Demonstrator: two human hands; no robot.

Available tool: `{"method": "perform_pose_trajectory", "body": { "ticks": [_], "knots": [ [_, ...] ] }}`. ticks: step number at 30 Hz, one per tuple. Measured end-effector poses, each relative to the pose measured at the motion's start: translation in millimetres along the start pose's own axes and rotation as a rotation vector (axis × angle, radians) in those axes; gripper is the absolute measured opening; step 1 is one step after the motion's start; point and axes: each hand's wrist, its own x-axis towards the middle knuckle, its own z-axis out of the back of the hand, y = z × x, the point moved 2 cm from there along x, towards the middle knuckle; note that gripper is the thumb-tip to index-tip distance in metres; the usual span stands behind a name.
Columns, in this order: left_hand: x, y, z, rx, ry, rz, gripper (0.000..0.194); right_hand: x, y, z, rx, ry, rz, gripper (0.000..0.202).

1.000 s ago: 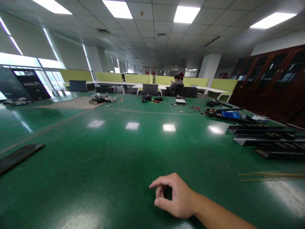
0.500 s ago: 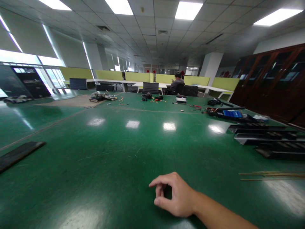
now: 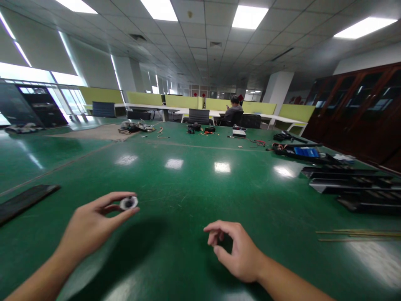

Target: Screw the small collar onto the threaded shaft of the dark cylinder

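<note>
My left hand (image 3: 90,223) is raised over the green table (image 3: 175,251) at the left. Its thumb and forefinger pinch a small round white piece with a dark centre (image 3: 129,202), whose exact kind I cannot make out. Lower and to the right, my right hand (image 3: 236,251) hovers above the tabletop, fingers loosely curled. A gap shows between its thumb and forefinger, with nothing visible in it.
A flat dark slab (image 3: 26,202) lies at the left. Black metal channels (image 3: 351,184) and thin brass-coloured rods (image 3: 357,235) lie at the right. Farther off are a blue item in a black tray (image 3: 305,151), a white box (image 3: 239,133) and a seated person (image 3: 233,112).
My left hand has come into view from the left with the small round white piece pinched in it. My right hand has shifted slightly right, its fingers still curved and apart.
</note>
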Motion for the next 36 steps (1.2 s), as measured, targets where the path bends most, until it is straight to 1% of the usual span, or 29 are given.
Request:
{"method": "perform_pose_trajectory", "body": {
  "ticks": [1, 2, 4, 5, 6, 7, 8, 9, 11, 13, 14, 16, 18, 20, 24, 31, 36],
  "knots": [
    [1, -15, -18.9, -0.087, 0.098, -0.045, 0.051, 0, -2, 2, -0.011, -0.02, -0.009, 0.054],
    [1, -33, -37.4, -0.147, 0.189, -0.12, 0.045, 0, -4, 3, -0.011, -0.035, -0.014, 0.06],
    [-5, -71, -69.0, -0.209, 0.311, -0.291, 0.032, 0, -7, 6, 0.008, -0.069, -0.03, 0.067],
    [-10, -87, -81.0, -0.232, 0.353, -0.359, 0.027, 0, -8, 7, 0.02, -0.08, -0.036, 0.069],
    [-16, -100, -90.5, -0.249, 0.388, -0.417, 0.026, 0, -9, 8, 0.032, -0.086, -0.04, 0.069],
    [-22, -109, -97.4, -0.264, 0.413, -0.465, 0.027, 0, -8, 9, 0.043, -0.082, -0.041, 0.07],
    [-28, -113, -102.2, -0.282, 0.423, -0.502, 0.031, 0, -7, 9, 0.053, -0.068, -0.04, 0.071],
    [-33, -113, -105.2, -0.299, 0.419, -0.527, 0.036, 1, -5, 10, 0.063, -0.045, -0.035, 0.072],
    [-42, -106, -108.3, -0.322, 0.385, -0.538, 0.042, 1, 1, 9, 0.067, 0.019, -0.029, 0.078],
    [-47, -95, -109.9, -0.326, 0.358, -0.528, 0.04, 1, 5, 9, 0.052, 0.06, -0.019, 0.083],
    [-49, -91, -110.6, -0.328, 0.35, -0.526, 0.036, 2, 6, 9, 0.042, 0.074, -0.011, 0.08],
    [-50, -86, -112.2, -0.34, 0.345, -0.552, 0.03, 3, 7, 8, 0.016, 0.068, 0.004, 0.064],
    [-50, -86, -114.4, -0.352, 0.342, -0.601, 0.029, 5, 6, 8, -0.006, 0.042, 0.015, 0.044],
    [-51, -87, -117.5, -0.351, 0.362, -0.645, 0.03, 6, 4, 7, -0.025, 0.025, 0.016, 0.034],
    [-53, -88, -123.1, -0.36, 0.405, -0.667, 0.031, 6, 1, 5, -0.078, 0.028, -0.003, 0.022],
    [-53, -87, -125.0, -0.374, 0.398, -0.636, 0.028, 5, 1, 4, -0.127, 0.026, -0.023, 0.013],
    [-54, -86, -125.4, -0.371, 0.404, -0.639, 0.029, 6, 0, 2, -0.167, 0.018, -0.028, 0.005]
  ]
}}
